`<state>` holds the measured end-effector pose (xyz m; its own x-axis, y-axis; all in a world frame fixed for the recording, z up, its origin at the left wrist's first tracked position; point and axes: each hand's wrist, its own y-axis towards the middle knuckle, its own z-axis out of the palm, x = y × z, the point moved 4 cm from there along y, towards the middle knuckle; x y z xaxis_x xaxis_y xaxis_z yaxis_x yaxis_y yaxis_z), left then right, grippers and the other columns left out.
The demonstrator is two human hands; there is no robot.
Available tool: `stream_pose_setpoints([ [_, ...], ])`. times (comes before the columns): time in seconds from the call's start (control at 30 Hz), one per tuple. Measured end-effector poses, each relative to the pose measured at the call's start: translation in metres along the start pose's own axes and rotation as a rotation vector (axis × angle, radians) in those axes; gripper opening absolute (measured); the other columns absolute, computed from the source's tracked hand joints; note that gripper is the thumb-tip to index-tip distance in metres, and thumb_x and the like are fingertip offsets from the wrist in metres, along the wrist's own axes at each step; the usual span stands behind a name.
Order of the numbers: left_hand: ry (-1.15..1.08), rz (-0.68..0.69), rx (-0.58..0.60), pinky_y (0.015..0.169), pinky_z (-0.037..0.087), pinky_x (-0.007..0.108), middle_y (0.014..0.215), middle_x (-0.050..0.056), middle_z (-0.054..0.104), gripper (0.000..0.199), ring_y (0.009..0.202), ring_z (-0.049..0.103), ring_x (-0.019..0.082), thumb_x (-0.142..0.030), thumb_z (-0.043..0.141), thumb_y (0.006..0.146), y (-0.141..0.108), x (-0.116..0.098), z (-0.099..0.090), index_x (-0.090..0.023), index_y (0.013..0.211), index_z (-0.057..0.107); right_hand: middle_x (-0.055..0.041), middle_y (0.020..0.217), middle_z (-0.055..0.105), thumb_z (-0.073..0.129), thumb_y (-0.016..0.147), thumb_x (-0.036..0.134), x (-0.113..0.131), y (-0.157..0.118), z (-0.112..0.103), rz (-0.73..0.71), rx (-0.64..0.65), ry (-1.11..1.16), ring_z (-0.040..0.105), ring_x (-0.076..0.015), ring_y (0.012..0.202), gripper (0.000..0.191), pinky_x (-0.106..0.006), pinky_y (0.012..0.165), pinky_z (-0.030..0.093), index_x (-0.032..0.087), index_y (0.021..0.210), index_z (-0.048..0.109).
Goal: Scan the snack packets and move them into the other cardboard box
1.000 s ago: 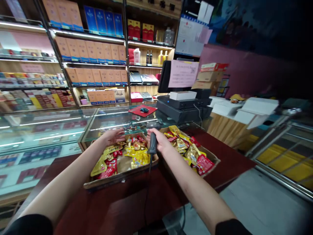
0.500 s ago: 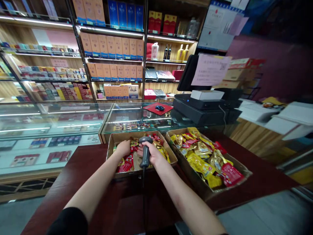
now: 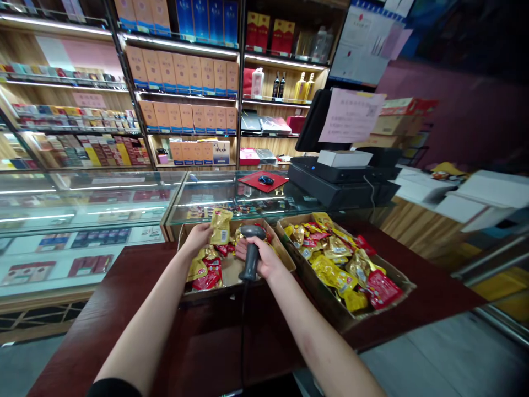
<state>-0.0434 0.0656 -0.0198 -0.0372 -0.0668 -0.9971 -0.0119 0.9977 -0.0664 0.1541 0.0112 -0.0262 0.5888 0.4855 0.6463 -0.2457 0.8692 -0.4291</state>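
A small gold snack packet [image 3: 221, 227], its printed barcode facing me, is pinched by its left edge in my left hand [image 3: 198, 238], above the left cardboard box [image 3: 232, 275]. My right hand [image 3: 266, 258] grips a dark grey barcode scanner [image 3: 251, 255] by its handle, the head up and the cable hanging over the table's front. The scanner is to the right of the packet and apart from it. Red and gold packets [image 3: 209, 273] lie in the left box, and a patch of its bottom shows in the middle.
A second box [image 3: 351, 320] full of yellow, gold and red packets stands right of the first on the dark red table [image 3: 136, 286]. Behind are a glass display counter [image 3: 107, 193], a mouse [image 3: 266, 180] on a red mat, and a monitor [image 3: 314, 121]. Stocked shelves line the wall.
My left hand has come up out of the left box with a gold packet in it. The scanner in my right hand has shifted slightly right. The view has moved a little.
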Motion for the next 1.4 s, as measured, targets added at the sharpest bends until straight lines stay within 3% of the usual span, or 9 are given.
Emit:
stream_pose_setpoints([
  [0.1,-0.267,-0.165,0.212,0.060,0.052,0.022,0.087,0.010,0.071,0.027,0.069,0.068,0.016,-0.012,0.061,0.078,-0.006,-0.003,0.014,-0.011,0.104,0.066,-0.0078,0.082,0.068,0.056,0.076,0.016,0.014,-0.006,0.002,-0.052,0.031,-0.069,0.067,-0.0168,0.079,0.012,-0.032,0.075,0.057,0.013,0.085,0.063],
  [0.2,-0.311,-0.249,0.344,0.059,0.054,0.025,0.091,0.014,0.071,0.032,0.067,0.068,0.018,-0.010,0.062,0.077,-0.011,-0.004,0.022,-0.011,0.108,0.065,-0.0070,0.085,0.069,0.058,0.074,0.015,0.026,-0.010,0.006,-0.064,0.081,-0.138,0.067,-0.0166,0.081,0.014,-0.032,0.075,0.058,0.013,0.087,0.065],
  [0.33,-0.175,-0.287,0.415,0.060,0.055,0.029,0.094,0.013,0.071,0.038,0.072,0.069,0.021,-0.016,0.067,0.073,-0.013,-0.003,0.023,-0.013,0.112,0.065,-0.0092,0.086,0.069,0.060,0.070,0.013,0.037,-0.013,0.007,-0.057,0.139,-0.176,0.067,-0.0194,0.082,0.019,-0.036,0.074,0.058,0.012,0.089,0.065],
  [0.5,0.159,-0.215,0.459,0.054,0.050,0.024,0.086,0.007,0.072,0.044,0.065,0.065,0.017,-0.029,0.073,0.070,-0.006,-0.004,0.023,-0.017,0.112,0.067,-0.0069,0.081,0.068,0.059,0.069,0.011,0.040,-0.017,0.003,0.018,0.133,-0.211,0.066,-0.0184,0.075,0.015,-0.039,0.074,0.059,0.012,0.084,0.062],
  [0.63,0.244,-0.198,0.407,0.049,0.047,0.021,0.077,0.005,0.071,0.043,0.059,0.063,0.015,-0.031,0.076,0.068,-0.003,-0.006,0.031,-0.015,0.107,0.068,-0.0057,0.077,0.066,0.059,0.067,0.010,0.039,-0.015,-0.005,0.060,0.063,-0.178,0.066,-0.0178,0.071,0.017,-0.041,0.074,0.058,0.013,0.084,0.060],
  [0.87,-0.268,-0.387,0.195,0.058,0.057,0.028,0.081,0.013,0.070,0.031,0.066,0.069,0.020,-0.018,0.068,0.078,-0.007,0.006,0.047,-0.007,0.105,0.061,-0.0054,0.074,0.063,0.056,0.069,0.011,0.048,-0.014,-0.023,-0.086,-0.045,-0.007,0.065,-0.0178,0.075,0.015,-0.036,0.072,0.059,0.013,0.083,0.058],
  [1.03,-0.349,-0.427,0.244,0.064,0.059,0.032,0.087,0.012,0.070,0.027,0.071,0.070,0.020,-0.010,0.065,0.078,-0.007,0.006,0.051,-0.011,0.104,0.056,-0.0073,0.076,0.062,0.055,0.072,0.014,0.047,-0.019,-0.026,-0.101,-0.063,-0.030,0.065,-0.0176,0.078,0.011,-0.032,0.072,0.059,0.012,0.082,0.059],
  [1.17,-0.385,-0.380,0.266,0.069,0.059,0.040,0.091,0.009,0.069,0.029,0.071,0.070,0.019,-0.017,0.068,0.078,-0.006,0.009,0.051,-0.016,0.104,0.054,-0.0056,0.079,0.064,0.057,0.070,0.012,0.043,-0.028,-0.024,-0.145,-0.057,-0.053,0.066,-0.0161,0.076,0.012,-0.032,0.073,0.059,0.013,0.082,0.059],
  [1.4,-0.300,-0.292,0.236,0.061,0.059,0.033,0.082,0.005,0.067,0.034,0.059,0.066,0.014,-0.026,0.073,0.075,0.004,0.024,0.038,-0.016,0.103,0.056,-0.0041,0.077,0.064,0.062,0.069,0.012,0.025,-0.051,-0.021,-0.181,-0.058,-0.247,0.065,-0.0150,0.070,0.014,-0.030,0.063,0.059,0.013,0.083,0.060],
])
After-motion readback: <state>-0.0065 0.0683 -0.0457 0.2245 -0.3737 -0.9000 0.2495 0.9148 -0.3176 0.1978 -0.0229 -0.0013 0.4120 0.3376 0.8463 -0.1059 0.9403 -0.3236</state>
